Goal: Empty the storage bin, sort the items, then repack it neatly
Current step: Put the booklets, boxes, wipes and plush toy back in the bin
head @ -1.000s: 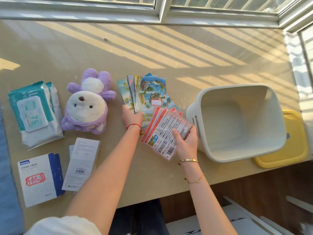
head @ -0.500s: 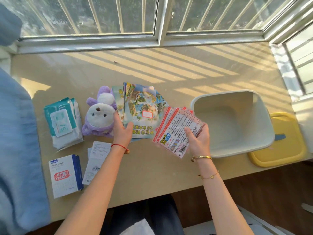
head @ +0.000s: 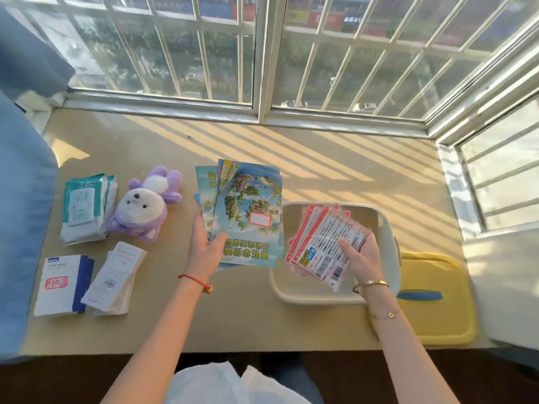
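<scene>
Head view, looking down at a beige table (head: 335, 176) under a barred window, sun stripes across the top. Right hand (head: 360, 255), lower right of centre, pinches a fanned stack of red-bordered plastic packets (head: 323, 246), thumb on top and fingers curled underneath; the stack hangs over the open white storage bin (head: 390, 243) at centre right. Cannot tell if the packets touch the bin floor. What shows of the bin's inside holds nothing else. Yellow lid (head: 437, 298) with a blue handle lies flat just right of the bin, partly under its edge. Left hand (head: 205, 252), centre frame, grips the near edge of a fanned stack of blue illustrated booklets (head: 248, 211), thumb over the top cover, fingers beneath; the booklets sit just left of the bin, whether lifted or lying on the table unclear. Purple and white plush toy (head: 144, 205) lies left of the booklets, near them but apart. Teal wet wipes packs (head: 86, 205) further left, touching or almost touching the plush. Lower left: white and blue boxes (head: 62, 284), and just right of them a pile of white paper packets (head: 115, 281). Blue fabric (head: 20, 199) fills the left edge of frame. Red string bracelet on left wrist, gold bracelets on right.
</scene>
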`<control>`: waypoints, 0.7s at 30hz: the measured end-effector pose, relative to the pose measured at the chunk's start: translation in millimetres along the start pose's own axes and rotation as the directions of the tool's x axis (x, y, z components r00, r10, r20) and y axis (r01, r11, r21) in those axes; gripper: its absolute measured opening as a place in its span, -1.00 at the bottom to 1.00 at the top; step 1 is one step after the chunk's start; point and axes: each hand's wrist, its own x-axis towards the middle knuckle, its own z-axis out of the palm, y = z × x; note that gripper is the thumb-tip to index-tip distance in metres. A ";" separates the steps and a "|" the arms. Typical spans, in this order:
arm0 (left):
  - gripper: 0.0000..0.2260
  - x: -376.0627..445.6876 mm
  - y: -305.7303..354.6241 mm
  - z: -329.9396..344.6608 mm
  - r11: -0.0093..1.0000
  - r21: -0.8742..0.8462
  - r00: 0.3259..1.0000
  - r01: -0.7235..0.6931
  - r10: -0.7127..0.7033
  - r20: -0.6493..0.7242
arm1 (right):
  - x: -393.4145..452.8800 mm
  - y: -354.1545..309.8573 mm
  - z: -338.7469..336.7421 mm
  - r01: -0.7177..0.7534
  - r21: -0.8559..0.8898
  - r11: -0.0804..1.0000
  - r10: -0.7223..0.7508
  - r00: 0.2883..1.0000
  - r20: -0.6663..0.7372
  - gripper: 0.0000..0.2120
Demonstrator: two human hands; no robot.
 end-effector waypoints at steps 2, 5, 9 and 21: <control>-0.52 -19.0 -2.9 30.8 0.999 -0.020 0.999 0.039 -0.039 0.009 | 15.1 6.7 -34.4 0.011 -0.032 0.999 -0.010 1.000 0.024 -0.70; -0.45 -40.7 -12.7 74.2 0.996 0.020 0.995 0.090 -0.091 0.035 | 38.5 19.6 -70.3 0.013 -0.098 0.995 -0.006 0.998 0.067 -0.64; -0.38 -56.2 -27.2 124.1 0.980 0.114 0.985 0.161 -0.167 0.042 | 66.4 44.2 -84.3 -0.031 -0.196 0.980 0.054 0.992 0.111 -0.62; -0.56 -38.1 -88.6 196.6 0.851 0.426 0.938 0.307 -0.347 0.015 | 118.4 116.0 -53.6 -0.201 -0.405 0.892 0.266 0.958 0.111 -0.32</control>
